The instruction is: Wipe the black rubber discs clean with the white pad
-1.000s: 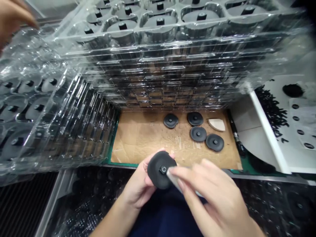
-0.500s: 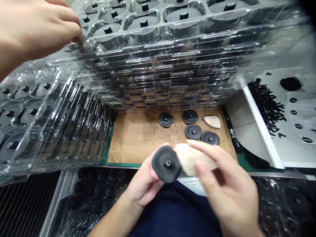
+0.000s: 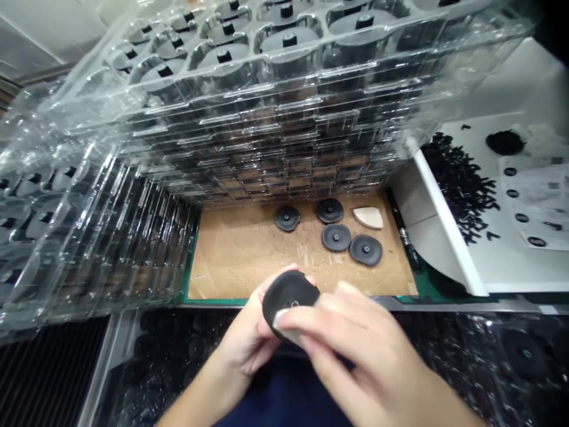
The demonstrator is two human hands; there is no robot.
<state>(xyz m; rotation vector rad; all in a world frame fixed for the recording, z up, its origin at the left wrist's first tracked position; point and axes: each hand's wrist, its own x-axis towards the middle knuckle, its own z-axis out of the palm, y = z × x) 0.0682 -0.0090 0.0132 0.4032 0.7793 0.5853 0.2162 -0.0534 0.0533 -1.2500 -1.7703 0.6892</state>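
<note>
Left hand [image 3: 249, 338]: fingers curled, gripping black disc [image 3: 282, 290] by cardboard sheet [image 3: 235, 255]'s near edge | right hand [image 3: 355, 335]: closed, pinching pale pad [image 3: 288, 334] against black disc | four similar discs [image 3: 336, 238]: on cardboard sheet

Black disc [image 3: 287, 289]: lower right part hidden by your right hand [image 3: 355, 341], itself slightly blurred. White pad [image 3: 290, 335]: mostly covered by your right fingers, full outline not to be told. Your left hand [image 3: 246, 338]: fingers largely concealed behind the disc. Clear tray stack [image 3: 288, 112]: cut off by the top edge of your view, lower contents lost in reflections. Printed sheet [image 3: 549, 201], behind the white surface's [image 3: 524, 279] front edge: cropped, lettering too small to read.
</note>
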